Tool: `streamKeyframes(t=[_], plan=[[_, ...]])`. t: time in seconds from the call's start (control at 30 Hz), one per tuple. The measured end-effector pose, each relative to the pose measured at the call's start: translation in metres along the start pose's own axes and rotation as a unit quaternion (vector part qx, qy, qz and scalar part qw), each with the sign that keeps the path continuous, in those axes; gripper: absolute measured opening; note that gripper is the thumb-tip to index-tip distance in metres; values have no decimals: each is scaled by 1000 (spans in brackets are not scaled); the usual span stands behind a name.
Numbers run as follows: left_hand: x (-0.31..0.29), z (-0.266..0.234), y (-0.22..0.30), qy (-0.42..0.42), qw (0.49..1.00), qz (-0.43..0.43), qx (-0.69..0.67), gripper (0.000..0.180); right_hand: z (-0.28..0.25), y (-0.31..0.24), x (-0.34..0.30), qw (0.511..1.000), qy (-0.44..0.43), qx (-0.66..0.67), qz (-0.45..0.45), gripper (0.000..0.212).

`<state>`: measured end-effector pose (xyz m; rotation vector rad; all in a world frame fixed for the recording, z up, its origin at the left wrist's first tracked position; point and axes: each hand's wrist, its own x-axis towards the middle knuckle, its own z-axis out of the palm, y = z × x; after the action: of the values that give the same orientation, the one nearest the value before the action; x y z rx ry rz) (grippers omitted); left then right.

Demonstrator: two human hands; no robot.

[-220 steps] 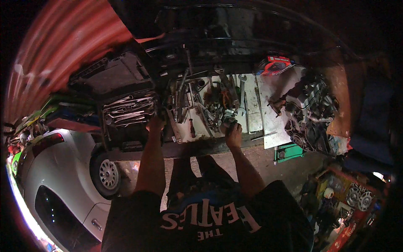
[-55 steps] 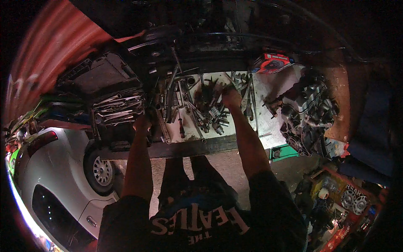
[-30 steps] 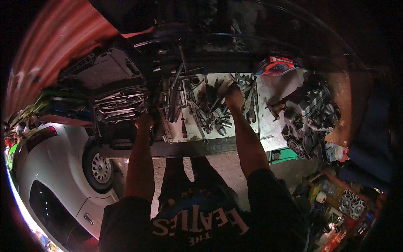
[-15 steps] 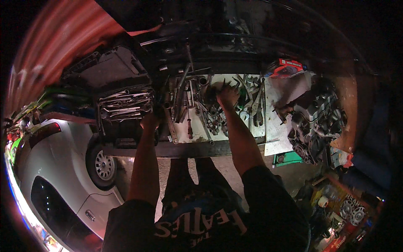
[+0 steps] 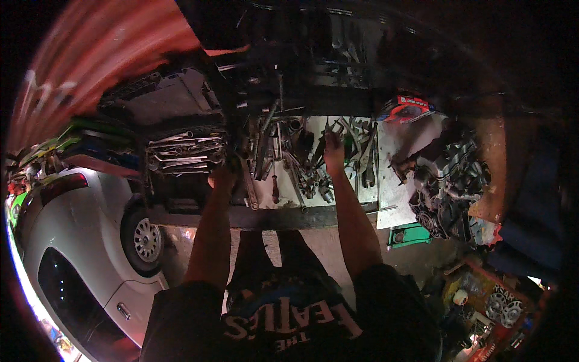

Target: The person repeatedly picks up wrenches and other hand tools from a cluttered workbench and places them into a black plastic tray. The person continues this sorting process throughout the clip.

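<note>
My left hand [image 5: 222,177] is at the right edge of an open black toolbox [image 5: 158,199]; its fingers are lost in shadow. Inside the box lies a row of metal wrenches [image 5: 186,149]. Over the loose tools on the white bench top [image 5: 283,196], my right hand [image 5: 333,158] is closed, fingers together. A thin dark pointed piece shows beyond its fingertips, too dim to name. Sockets [image 5: 310,181] crowd just left of that hand, and pliers [image 5: 367,172] lie to its right. A screwdriver [image 5: 275,189] and a long flat wrench [image 5: 249,187] rest between my hands.
At the right stands a dark metal engine part [image 5: 449,175] on a pale sheet. A red and black box [image 5: 413,108] sits behind it. A green case [image 5: 411,235] is below the bench's right end. A silver car [image 5: 90,229] stands at the left.
My right hand has drawn its spread fingers together and shifted slightly nearer me. My left hand stays beside the toolbox. The whole view has shifted a little.
</note>
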<state>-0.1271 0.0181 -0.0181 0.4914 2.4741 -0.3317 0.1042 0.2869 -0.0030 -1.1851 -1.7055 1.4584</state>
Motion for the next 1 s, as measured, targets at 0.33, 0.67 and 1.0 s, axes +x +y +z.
streamKeyframes(t=[0.33, 0.67, 1.0], plan=[[-79, -22, 80, -1, 892, 296, -342, 37, 81, 28, -78, 964, -193, -112, -146, 28], [-40, -57, -55, 137, 876, 270, -374, 28, 215, -98, -116, 929, -178, -282, -162, 28], [-1, -73, -99, -95, 614, 186, -761, 42, 324, -62, -129, 929, -138, -253, -231, 31]])
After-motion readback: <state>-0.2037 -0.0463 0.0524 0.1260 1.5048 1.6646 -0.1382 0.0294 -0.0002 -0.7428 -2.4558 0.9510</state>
